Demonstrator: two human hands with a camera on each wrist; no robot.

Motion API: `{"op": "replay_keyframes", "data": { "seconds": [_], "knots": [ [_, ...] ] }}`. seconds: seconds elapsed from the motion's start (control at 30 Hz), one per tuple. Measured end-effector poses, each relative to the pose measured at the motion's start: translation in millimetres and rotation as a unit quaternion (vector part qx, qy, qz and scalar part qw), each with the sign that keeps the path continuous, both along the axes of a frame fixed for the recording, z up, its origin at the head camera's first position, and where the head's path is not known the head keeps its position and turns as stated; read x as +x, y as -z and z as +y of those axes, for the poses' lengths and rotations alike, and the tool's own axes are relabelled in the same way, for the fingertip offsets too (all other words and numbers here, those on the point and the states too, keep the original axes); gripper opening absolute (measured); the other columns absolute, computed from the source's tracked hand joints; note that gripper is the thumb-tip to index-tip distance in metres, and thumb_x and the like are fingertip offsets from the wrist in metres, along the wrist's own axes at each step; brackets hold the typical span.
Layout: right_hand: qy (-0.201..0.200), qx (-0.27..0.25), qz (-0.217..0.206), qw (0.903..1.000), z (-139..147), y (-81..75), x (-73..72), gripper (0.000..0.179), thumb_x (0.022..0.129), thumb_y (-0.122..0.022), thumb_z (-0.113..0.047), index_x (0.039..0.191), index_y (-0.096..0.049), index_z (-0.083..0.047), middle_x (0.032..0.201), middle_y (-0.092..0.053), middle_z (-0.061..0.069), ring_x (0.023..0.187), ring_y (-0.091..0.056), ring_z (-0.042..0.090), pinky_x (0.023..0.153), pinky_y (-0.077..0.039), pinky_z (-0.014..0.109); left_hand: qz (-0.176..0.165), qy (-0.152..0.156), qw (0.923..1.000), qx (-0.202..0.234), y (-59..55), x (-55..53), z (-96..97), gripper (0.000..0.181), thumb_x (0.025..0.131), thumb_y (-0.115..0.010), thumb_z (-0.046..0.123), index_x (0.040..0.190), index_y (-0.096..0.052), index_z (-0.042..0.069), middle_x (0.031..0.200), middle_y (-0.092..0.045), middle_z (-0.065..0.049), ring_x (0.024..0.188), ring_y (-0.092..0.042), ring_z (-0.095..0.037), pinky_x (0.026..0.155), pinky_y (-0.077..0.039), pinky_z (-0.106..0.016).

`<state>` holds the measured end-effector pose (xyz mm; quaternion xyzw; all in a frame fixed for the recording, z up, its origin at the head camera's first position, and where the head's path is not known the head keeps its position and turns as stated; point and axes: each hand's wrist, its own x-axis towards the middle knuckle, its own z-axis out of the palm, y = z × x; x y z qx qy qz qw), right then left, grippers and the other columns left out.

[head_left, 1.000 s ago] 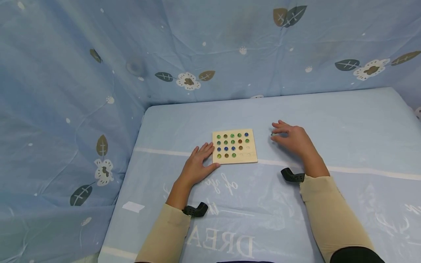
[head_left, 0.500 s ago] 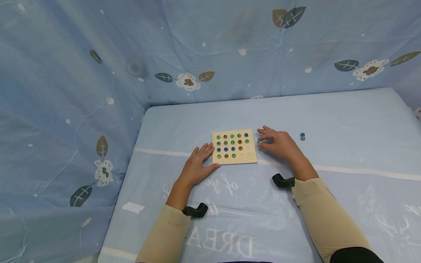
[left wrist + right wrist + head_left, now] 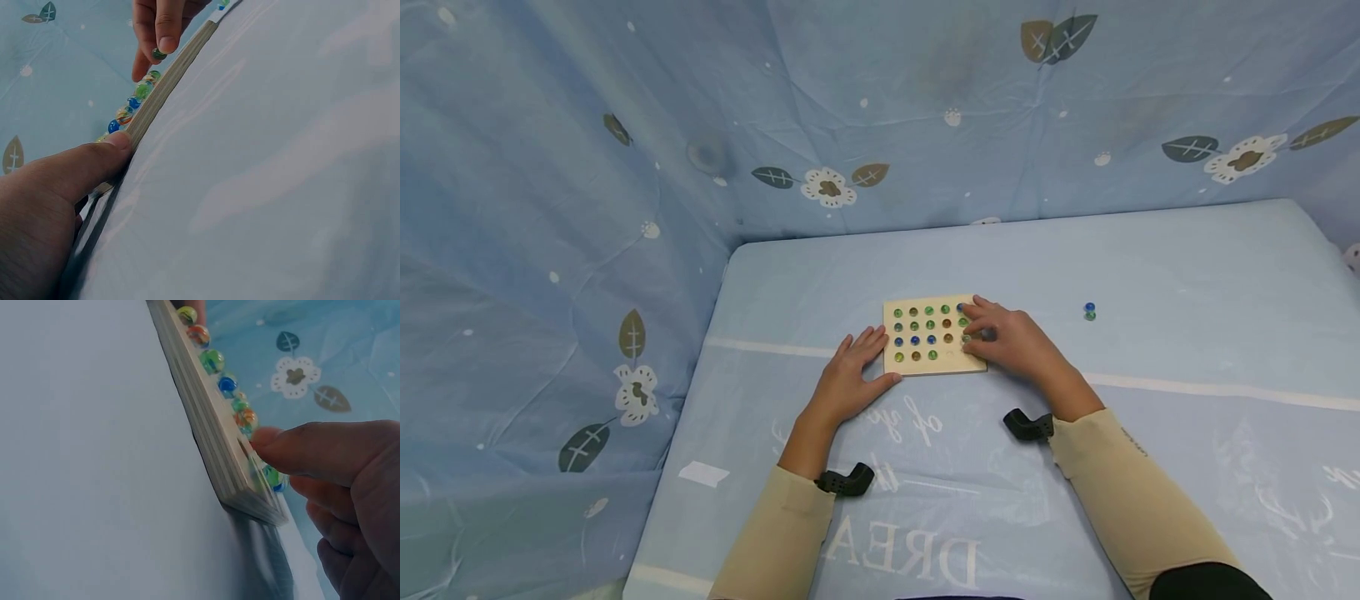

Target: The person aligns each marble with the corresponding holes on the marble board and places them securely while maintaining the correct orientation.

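Note:
A pale wooden board point(image 3: 938, 366) lies on the table, its rows of round hollows mostly filled with glass marbles in green, blue and amber. My left hand point(image 3: 852, 377) rests at the board's left side, fingers extended along the edge and thumb at the near corner. Over the right-hand column, my right hand point(image 3: 1011, 340) pinches a green marble point(image 3: 159, 54) between thumb and finger, close above the third row. In the right wrist view the thumb point(image 3: 269, 442) hides that marble. Bare hollows show in the nearest row, at its right end.
A blue marble point(image 3: 1090, 307) and a green marble point(image 3: 1091, 316) lie together on the table, right of the board. A white patch point(image 3: 703, 472) is at the table's left. Patterned blue cloth point(image 3: 887, 108) hangs behind the table's back edge.
My right hand has moved left from the table's right part to over the board, carrying the green marble. The two loose marbles have come into view behind it. My left hand stays put.

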<state>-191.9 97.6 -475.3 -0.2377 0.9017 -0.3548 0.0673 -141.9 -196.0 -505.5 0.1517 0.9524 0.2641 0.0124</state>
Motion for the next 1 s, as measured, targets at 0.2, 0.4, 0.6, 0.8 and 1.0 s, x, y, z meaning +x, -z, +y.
{"op": "replay_keyframes", "data": {
  "seconds": [0.2, 0.4, 0.6, 0.8, 1.0],
  "knots": [
    [-0.003, -0.004, 0.023, 0.9997, -4, 0.7, 0.7, 0.022, 0.081, -0.074, -0.022, 0.100, -0.074, -0.010, 0.141, -0.049, 0.006, 0.139, -0.031, 0.026, 0.109, -0.033, 0.052, 0.000, -0.003, 1.0000, -0.003, 0.7, -0.2, 0.0, 0.075, 0.083, -0.063, 0.055, 0.145, -0.037, 0.022, 0.151, -0.030, 0.015, 0.141, -0.022, -0.005, 0.120, -0.012, -0.033],
    [-0.018, -0.007, 0.035, 0.9992, -9, 4.7, 1.1, 0.021, 0.081, -0.074, -0.022, 0.099, -0.074, -0.011, 0.142, -0.048, 0.004, 0.140, -0.031, 0.025, 0.109, -0.035, 0.049, 0.006, -0.001, 1.0000, -0.001, 0.8, -0.5, 0.0, 0.076, 0.083, -0.064, 0.054, 0.145, -0.038, 0.020, 0.150, -0.031, 0.014, 0.141, -0.024, -0.007, 0.120, -0.013, -0.035],
    [-0.036, -0.006, 0.020, 0.9991, -15, 4.0, 5.1, 0.021, 0.083, -0.072, -0.024, 0.099, -0.074, -0.012, 0.144, -0.046, 0.003, 0.141, -0.027, 0.024, 0.108, -0.036, 0.047, 0.001, 0.000, 1.0000, -0.001, 0.2, 0.0, 0.1, 0.075, 0.083, -0.064, 0.053, 0.145, -0.037, 0.021, 0.151, -0.030, 0.014, 0.142, -0.023, -0.007, 0.120, -0.013, -0.035],
    [-0.043, 0.006, 0.036, 0.9984, -16, 4.8, 7.7, 0.021, 0.083, -0.072, -0.025, 0.099, -0.074, -0.011, 0.143, -0.047, 0.004, 0.141, -0.027, 0.025, 0.107, -0.038, 0.047, 0.001, -0.002, 1.0000, 0.001, 0.8, 0.2, 0.1, 0.075, 0.083, -0.064, 0.053, 0.145, -0.038, 0.021, 0.151, -0.030, 0.014, 0.142, -0.023, -0.006, 0.120, -0.013, -0.034],
    [-0.049, 0.007, 0.058, 0.9971, -17, 5.0, 7.9, 0.018, 0.082, -0.073, -0.024, 0.095, -0.074, -0.011, 0.142, -0.049, 0.005, 0.141, -0.028, 0.025, 0.108, -0.037, 0.046, 0.006, 0.001, 1.0000, 0.001, 1.3, 0.0, -0.4, 0.074, 0.083, -0.064, 0.053, 0.145, -0.038, 0.021, 0.151, -0.030, 0.014, 0.142, -0.024, -0.007, 0.120, -0.014, -0.035]
  ]
}}
